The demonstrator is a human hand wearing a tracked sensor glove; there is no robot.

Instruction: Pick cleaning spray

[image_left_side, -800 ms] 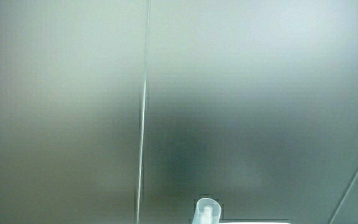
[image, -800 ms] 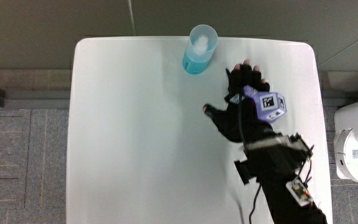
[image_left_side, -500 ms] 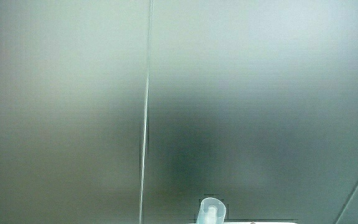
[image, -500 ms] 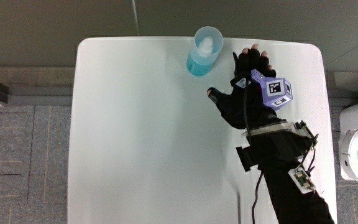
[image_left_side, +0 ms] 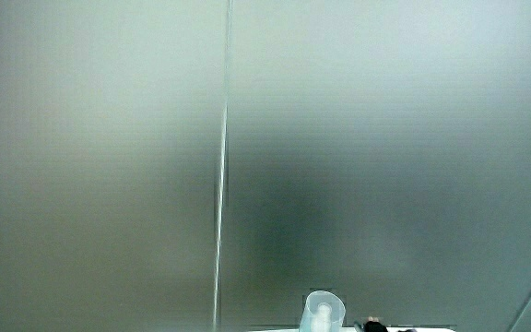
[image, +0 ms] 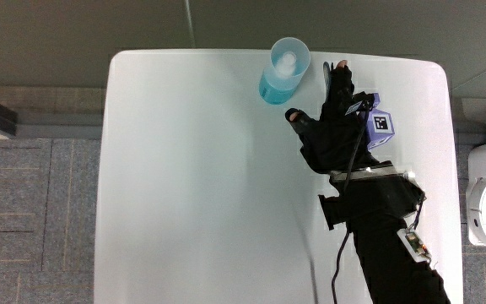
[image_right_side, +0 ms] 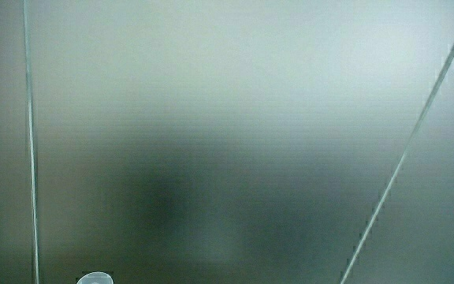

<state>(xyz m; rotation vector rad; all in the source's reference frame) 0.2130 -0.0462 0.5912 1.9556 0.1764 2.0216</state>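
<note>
White and bare but for one item, the table point(image: 192, 186) is seen from above in the main view, with grey carpet tiles around it. At the table's edge farthest from the person, the cleaning spray point(image: 282, 71) is stood upright: a pale blue bottle under a clear, rounded cap. The hand point(image: 334, 127) is held just beside the bottle, low over the table, with the forearm point(image: 386, 236) stretched back toward the person and a cable run along it. The fingers point(image: 339, 76) are extended and held together, reaching to the table's edge level with the bottle, while the thumb point(image: 294, 116) is spread apart from them toward the bottle. Nothing is gripped, and a narrow gap is left between the hand and the bottle. The patterned cube point(image: 379, 127) is carried on the back of the hand, on the side turned away from the bottle.

Both side views are filled almost wholly by a pale wall; only the bottle's cap point(image_left_side: 322, 309) is caught in a side view, and again in a side view point(image_right_side: 94, 278).
</note>
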